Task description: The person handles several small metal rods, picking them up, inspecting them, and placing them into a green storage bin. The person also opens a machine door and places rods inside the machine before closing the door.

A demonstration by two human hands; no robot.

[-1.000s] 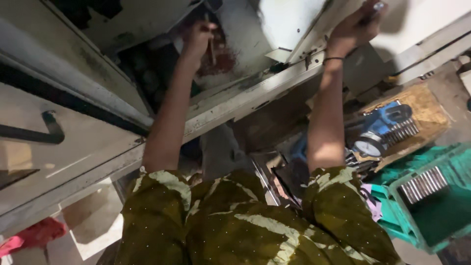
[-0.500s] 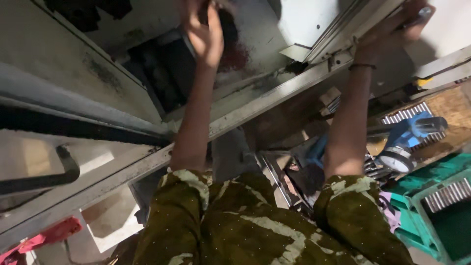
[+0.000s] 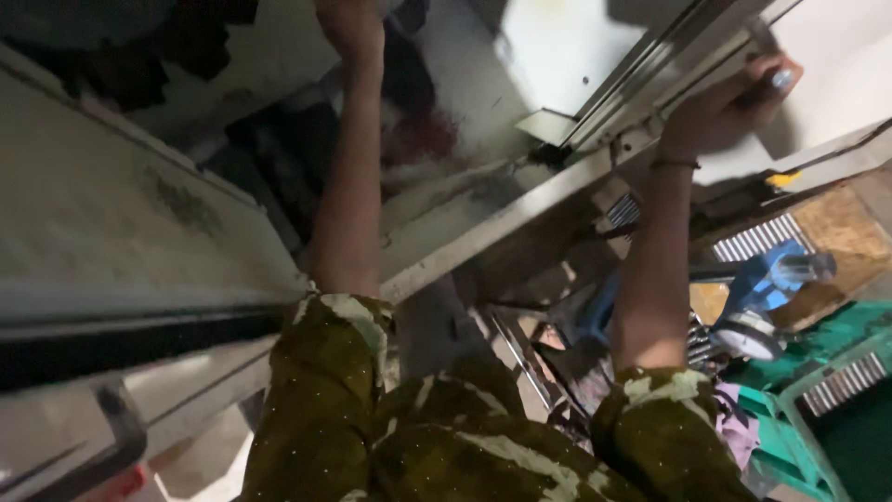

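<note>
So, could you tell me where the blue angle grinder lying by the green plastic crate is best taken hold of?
Probably around the blue angle grinder's slim body, coming from above. It lies on its side, with the round disc guard at the lower end, so the long middle section is the freest part. Both hands are up at the grey metal cabinet, away from it.

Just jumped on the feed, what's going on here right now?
A person in an olive patterned top is reaching both arms up into an opened metal cabinet. The left hand is deep inside the dark opening, partly cut off by the picture's top edge. The right hand grips a small tool against the metal frame rail. Below, a blue angle grinder lies on a board beside a green crate.
</note>
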